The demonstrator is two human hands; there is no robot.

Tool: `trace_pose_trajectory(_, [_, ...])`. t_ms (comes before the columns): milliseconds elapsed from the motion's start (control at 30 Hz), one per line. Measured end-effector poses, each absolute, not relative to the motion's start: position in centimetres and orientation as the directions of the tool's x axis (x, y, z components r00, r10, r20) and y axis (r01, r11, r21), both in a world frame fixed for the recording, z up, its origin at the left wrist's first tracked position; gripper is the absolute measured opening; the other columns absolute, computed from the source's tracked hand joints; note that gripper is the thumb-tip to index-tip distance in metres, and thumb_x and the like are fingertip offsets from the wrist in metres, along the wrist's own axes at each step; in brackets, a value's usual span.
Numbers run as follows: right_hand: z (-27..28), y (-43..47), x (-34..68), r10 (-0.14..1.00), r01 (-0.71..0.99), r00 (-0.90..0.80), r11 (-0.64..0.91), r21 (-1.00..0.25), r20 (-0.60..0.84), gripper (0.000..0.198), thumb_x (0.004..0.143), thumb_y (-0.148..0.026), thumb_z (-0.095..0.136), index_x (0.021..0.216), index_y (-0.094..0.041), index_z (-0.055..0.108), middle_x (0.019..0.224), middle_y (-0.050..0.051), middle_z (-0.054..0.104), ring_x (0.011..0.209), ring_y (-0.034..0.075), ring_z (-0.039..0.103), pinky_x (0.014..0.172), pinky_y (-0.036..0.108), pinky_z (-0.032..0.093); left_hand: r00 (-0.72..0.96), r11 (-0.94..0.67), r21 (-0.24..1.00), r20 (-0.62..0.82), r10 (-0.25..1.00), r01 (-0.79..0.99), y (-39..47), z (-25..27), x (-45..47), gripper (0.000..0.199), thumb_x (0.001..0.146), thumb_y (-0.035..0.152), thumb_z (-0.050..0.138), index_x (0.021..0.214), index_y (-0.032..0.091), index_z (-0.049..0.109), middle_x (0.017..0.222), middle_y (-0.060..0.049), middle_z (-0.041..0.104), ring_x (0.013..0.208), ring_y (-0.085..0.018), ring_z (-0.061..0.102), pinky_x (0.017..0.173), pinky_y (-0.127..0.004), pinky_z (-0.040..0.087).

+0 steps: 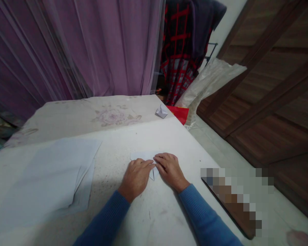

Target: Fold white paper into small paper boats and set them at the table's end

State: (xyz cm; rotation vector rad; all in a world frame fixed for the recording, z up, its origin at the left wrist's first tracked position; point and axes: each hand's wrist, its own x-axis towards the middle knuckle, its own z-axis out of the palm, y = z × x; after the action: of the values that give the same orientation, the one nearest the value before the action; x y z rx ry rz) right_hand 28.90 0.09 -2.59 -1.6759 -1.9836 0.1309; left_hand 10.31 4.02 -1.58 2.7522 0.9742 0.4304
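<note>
The sheet of folded paper (146, 154) lies flat on the white table (118, 136), its point towards six o'clock. The left hand (138, 175) comes in from eight o'clock and the right hand (170, 171) from four, both palm down on the paper, fingers held close together and fingertips nearly meeting; whether either pinches a fold, I can't tell. A stack of paper (48, 181) lies at nine o'clock, a small folded shape (161, 112) near twelve, by the table's edge.
</note>
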Motion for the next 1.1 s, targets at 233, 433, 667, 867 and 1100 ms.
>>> trace_pose_trajectory(233, [-2.7, -0.7, 29.0, 0.954, 0.903, -0.081, 0.193, -0.384, 0.289, 0.038, 0.089, -0.028, 0.06, 0.127, -0.022, 0.06, 0.133, 0.011, 0.06, 0.125, 0.026, 0.049, 0.105, 0.048, 0.031, 0.743, -0.782, 0.286, 0.256, 0.619, 0.554, 4.1, -2.3, 9.9, 0.036, 0.095, 0.017, 0.047, 0.126, 0.03, 0.06, 0.13, 0.001, 0.063, 0.106, -0.02, 0.054, 0.089, -0.039, 0.041])
trace_pose_trajectory(433, [-2.6, -1.3, 28.9, 0.969, 0.922, -0.097, 0.174, -0.345, 0.229, 0.05, 0.087, -0.033, 0.063, 0.134, -0.021, 0.054, 0.14, 0.012, 0.054, 0.134, 0.03, 0.042, 0.11, 0.051, 0.027, 0.738, -0.784, 0.283, 0.271, 0.618, 0.552, 4.0, -2.1, 10.0, 0.035, 0.096, 0.019, 0.046, 0.125, 0.03, 0.06, 0.128, 0.0, 0.064, 0.106, -0.019, 0.054, 0.091, -0.038, 0.042])
trace_pose_trajectory(667, [-2.3, -1.5, 28.8, 0.974, 0.924, -0.115, 0.177, -0.339, 0.197, 0.054, 0.086, -0.035, 0.063, 0.137, -0.023, 0.052, 0.144, 0.012, 0.051, 0.138, 0.031, 0.037, 0.111, 0.054, 0.025, 0.743, -0.793, 0.272, 0.281, 0.608, 0.545, 4.0, -2.1, 9.9, 0.037, 0.093, 0.017, 0.051, 0.127, 0.031, 0.059, 0.128, 0.001, 0.064, 0.106, -0.019, 0.055, 0.09, -0.038, 0.042])
trace_pose_trajectory(867, [-2.1, -1.6, 28.8, 0.983, 0.927, -0.121, 0.161, -0.338, 0.135, 0.061, 0.084, -0.042, 0.067, 0.138, -0.021, 0.051, 0.147, 0.013, 0.047, 0.14, 0.031, 0.035, 0.112, 0.055, 0.024, 0.739, -0.781, 0.293, 0.265, 0.62, 0.551, 4.1, -2.3, 9.9, 0.032, 0.095, 0.018, 0.048, 0.122, 0.029, 0.061, 0.129, 0.001, 0.064, 0.107, -0.019, 0.054, 0.09, -0.038, 0.04])
trace_pose_trajectory(1100, [-2.3, -1.8, 29.1, 0.981, 0.928, -0.144, 0.179, -0.326, 0.126, 0.066, 0.082, -0.045, 0.068, 0.14, -0.019, 0.049, 0.149, 0.014, 0.044, 0.141, 0.031, 0.033, 0.113, 0.056, 0.023, 0.74, -0.783, 0.279, 0.261, 0.619, 0.556, 4.0, -1.9, 10.1, 0.032, 0.093, 0.017, 0.051, 0.121, 0.029, 0.061, 0.128, 0.001, 0.065, 0.105, -0.02, 0.055, 0.089, -0.039, 0.04])
